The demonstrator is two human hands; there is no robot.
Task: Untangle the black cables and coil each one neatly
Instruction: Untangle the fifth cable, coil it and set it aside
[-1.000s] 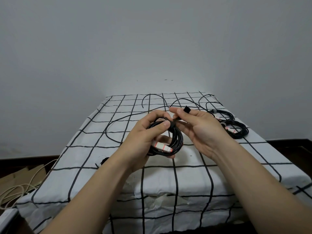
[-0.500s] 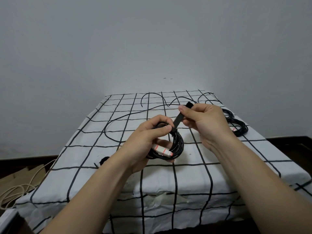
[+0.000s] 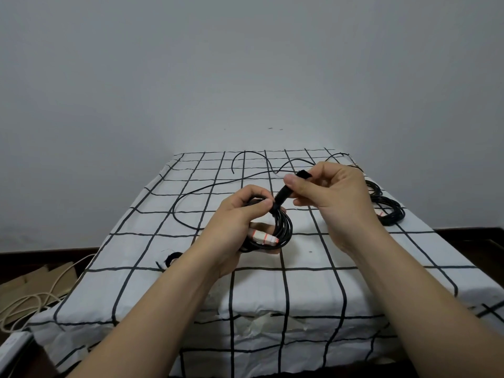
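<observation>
I am seeing the left hand (image 3: 234, 222) gripping a coiled black cable (image 3: 286, 227) above the middle of the table (image 3: 313, 290). Its fingers are curling through the ring and its thumb is pressing on the top of the bundle. A white label with red stripes (image 3: 264, 238) is showing on the lower part of that coil, just below the left fingers.

The right hand (image 3: 335, 195) is pinching a black strap (image 3: 283, 193) between thumb and forefinger. The strap is running taut, down and to the left, to the spot beside the left thumb where it is meeting the coil.

Behind the hands a loose black cable (image 3: 174, 212) is lying uncoiled on the checked cloth, sweeping from the left of centre toward the far edge. Two more wound black coils (image 3: 392, 214) are lying by the right edge, partly hidden behind the right hand. A small black object (image 3: 173, 259) is sitting near the left edge, and I cannot tell what it is.

On the floor beyond the left edge, a cream cable (image 3: 32, 301) is trailing over flat cardboard (image 3: 35, 276). A white power strip (image 3: 13, 345) is showing below the table's near left corner.
</observation>
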